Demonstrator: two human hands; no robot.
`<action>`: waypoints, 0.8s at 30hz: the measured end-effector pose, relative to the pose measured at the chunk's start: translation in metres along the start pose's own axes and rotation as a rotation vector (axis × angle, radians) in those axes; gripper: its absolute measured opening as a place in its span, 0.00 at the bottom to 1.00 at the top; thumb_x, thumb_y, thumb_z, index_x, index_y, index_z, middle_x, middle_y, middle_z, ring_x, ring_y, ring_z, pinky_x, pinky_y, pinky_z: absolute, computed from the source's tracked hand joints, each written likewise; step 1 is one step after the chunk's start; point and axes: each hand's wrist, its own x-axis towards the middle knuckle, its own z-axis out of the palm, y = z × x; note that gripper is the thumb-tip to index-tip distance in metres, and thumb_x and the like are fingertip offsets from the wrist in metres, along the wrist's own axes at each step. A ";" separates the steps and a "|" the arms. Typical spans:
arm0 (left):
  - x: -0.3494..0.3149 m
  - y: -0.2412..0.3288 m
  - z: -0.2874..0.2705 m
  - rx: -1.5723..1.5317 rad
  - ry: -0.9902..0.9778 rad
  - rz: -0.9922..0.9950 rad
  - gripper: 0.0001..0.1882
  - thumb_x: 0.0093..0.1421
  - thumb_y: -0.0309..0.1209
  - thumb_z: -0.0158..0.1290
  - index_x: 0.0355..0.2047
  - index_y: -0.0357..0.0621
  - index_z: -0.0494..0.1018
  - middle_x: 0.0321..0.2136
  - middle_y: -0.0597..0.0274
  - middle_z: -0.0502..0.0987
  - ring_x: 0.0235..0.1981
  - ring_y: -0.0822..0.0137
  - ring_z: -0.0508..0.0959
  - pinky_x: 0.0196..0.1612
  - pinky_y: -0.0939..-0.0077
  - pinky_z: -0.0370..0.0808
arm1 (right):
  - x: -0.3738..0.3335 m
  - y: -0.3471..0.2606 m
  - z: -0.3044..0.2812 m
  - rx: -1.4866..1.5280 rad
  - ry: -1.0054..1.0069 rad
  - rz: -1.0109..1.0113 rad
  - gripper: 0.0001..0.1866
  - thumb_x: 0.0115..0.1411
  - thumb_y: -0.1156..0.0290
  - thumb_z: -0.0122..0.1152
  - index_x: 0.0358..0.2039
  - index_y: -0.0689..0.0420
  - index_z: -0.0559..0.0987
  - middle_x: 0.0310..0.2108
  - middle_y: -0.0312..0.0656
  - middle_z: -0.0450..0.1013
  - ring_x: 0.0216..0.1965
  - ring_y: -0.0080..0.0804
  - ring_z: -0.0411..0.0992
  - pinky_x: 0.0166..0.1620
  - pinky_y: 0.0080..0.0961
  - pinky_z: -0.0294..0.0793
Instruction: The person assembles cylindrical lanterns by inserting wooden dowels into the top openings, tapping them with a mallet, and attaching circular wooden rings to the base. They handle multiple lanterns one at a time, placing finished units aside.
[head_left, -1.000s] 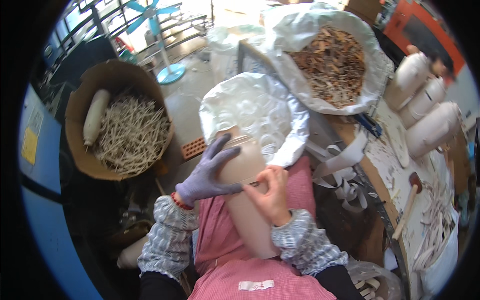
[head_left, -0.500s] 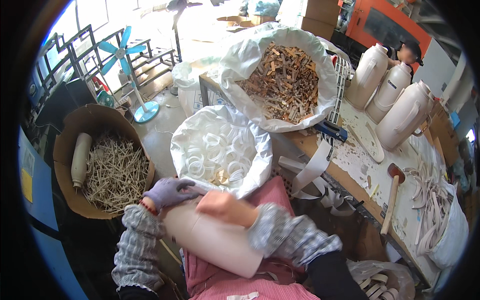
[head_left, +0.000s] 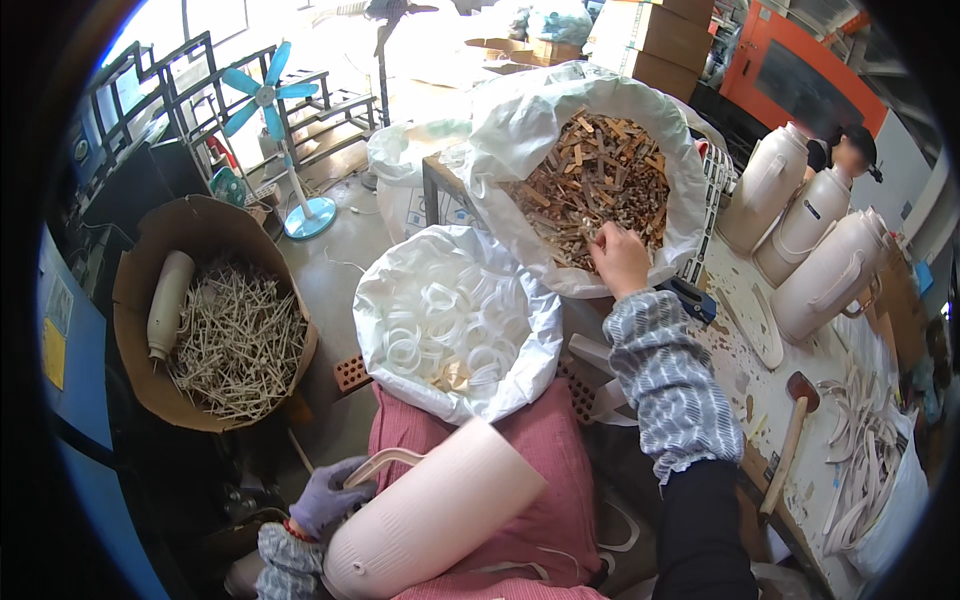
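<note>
A pale pink, cylindrical vacuum flask body (head_left: 450,500) lies tilted across my lap, its wider end up and toward the right. My left hand (head_left: 332,495), in a purple glove, is closed round the flask's curved handle (head_left: 388,462). Far ahead, my right hand (head_left: 618,258) is bare and dips into a white-lined sack (head_left: 690,205) full of small brown and rusty strips (head_left: 590,170). Its fingers are pinched together at the near edge of the heap, and what lies between them is hidden. A second white sack (head_left: 543,340) holds clear plastic rings (head_left: 450,310).
A cardboard drum (head_left: 140,330) with thin beige sticks and a flask body stands at left. On the right bench are several pale flasks (head_left: 830,275), a mallet (head_left: 788,440) and curved strips (head_left: 865,440). A blue fan (head_left: 265,97) stands behind; another person (head_left: 850,150) is far right.
My right hand has left the flask and reached forward into the sack of brown strips. The flask has been turned, its wide end now up, and my left hand has moved down onto its handle.
</note>
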 end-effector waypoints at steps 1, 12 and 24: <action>0.008 0.012 -0.003 0.127 -0.071 0.013 0.25 0.56 0.28 0.62 0.55 0.42 0.71 0.34 0.63 0.81 0.30 0.76 0.78 0.38 0.80 0.76 | -0.001 0.000 -0.003 -0.030 -0.040 0.015 0.08 0.50 0.68 0.64 0.27 0.56 0.75 0.28 0.42 0.76 0.34 0.44 0.73 0.38 0.39 0.72; 0.063 0.067 0.081 0.845 -0.452 0.511 0.28 0.55 0.46 0.58 0.56 0.57 0.71 0.40 0.51 0.79 0.42 0.51 0.79 0.47 0.61 0.74 | -0.069 -0.065 -0.050 0.222 -0.055 -0.175 0.10 0.51 0.75 0.66 0.32 0.58 0.74 0.26 0.43 0.73 0.29 0.41 0.74 0.32 0.33 0.72; 0.040 0.054 0.087 0.801 0.430 1.236 0.28 0.47 0.40 0.65 0.47 0.50 0.71 0.42 0.62 0.74 0.45 0.60 0.75 0.46 0.63 0.71 | -0.185 -0.185 -0.047 1.426 -1.070 0.654 0.09 0.67 0.66 0.54 0.41 0.58 0.72 0.40 0.40 0.75 0.41 0.30 0.77 0.44 0.29 0.80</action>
